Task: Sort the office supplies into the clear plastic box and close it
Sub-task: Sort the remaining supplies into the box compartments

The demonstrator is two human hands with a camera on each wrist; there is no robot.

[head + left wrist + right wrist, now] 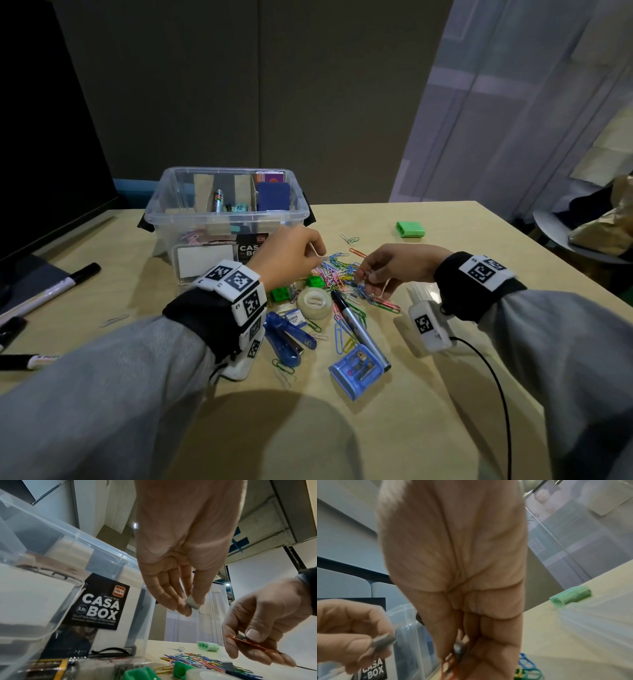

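The right hand (453, 574) is blurred in the right wrist view; the item pinched at its fingertips cannot be identified there.

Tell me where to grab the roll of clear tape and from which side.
Take the roll of clear tape from above, thumb and fingers across its outer rim. It lies flat on the table, hole up, so the curved wall is the only graspable face. Come from the near side; the marker and paperclips crowd its right and far sides.
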